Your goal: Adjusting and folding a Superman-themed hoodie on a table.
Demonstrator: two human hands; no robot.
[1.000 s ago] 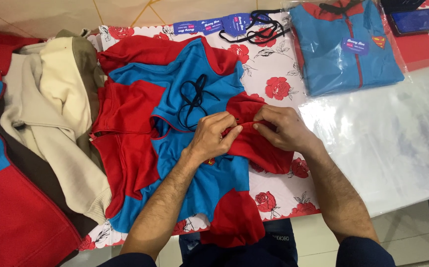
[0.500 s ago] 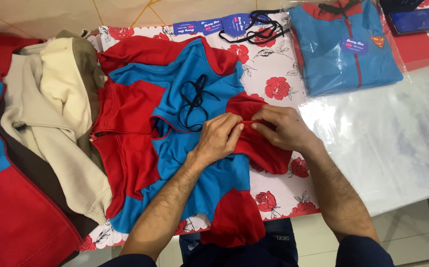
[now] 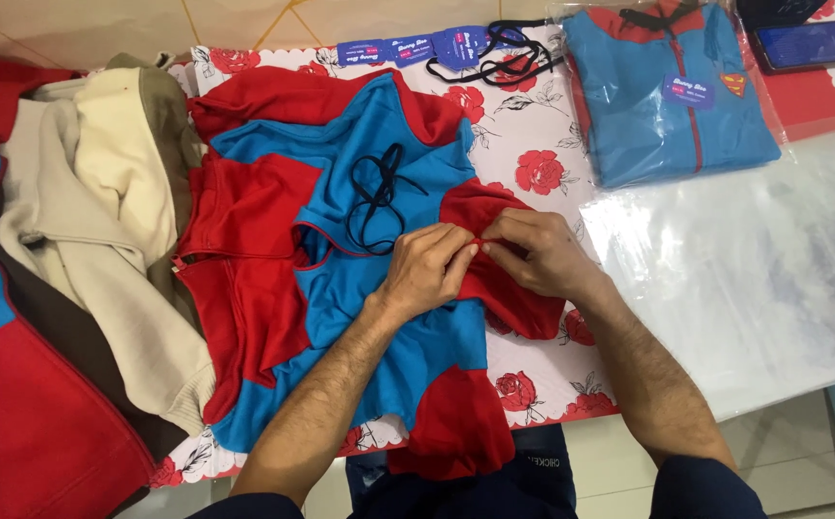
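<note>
At nine o'clock a cream and olive fleece garment (image 3: 100,221) lies heaped on the rose-printed tablecloth (image 3: 533,144). Beside it, in the middle, a blue and red fleece hooded jacket (image 3: 340,288) is spread flat, its black drawstring (image 3: 379,197) looped on the blue chest and one red sleeve folded across toward three o'clock. The left hand (image 3: 427,269) and right hand (image 3: 533,252) meet fingertip to fingertip, both pinching that red sleeve's edge. At one o'clock a folded blue jacket in a clear plastic bag (image 3: 672,91) rests.
</note>
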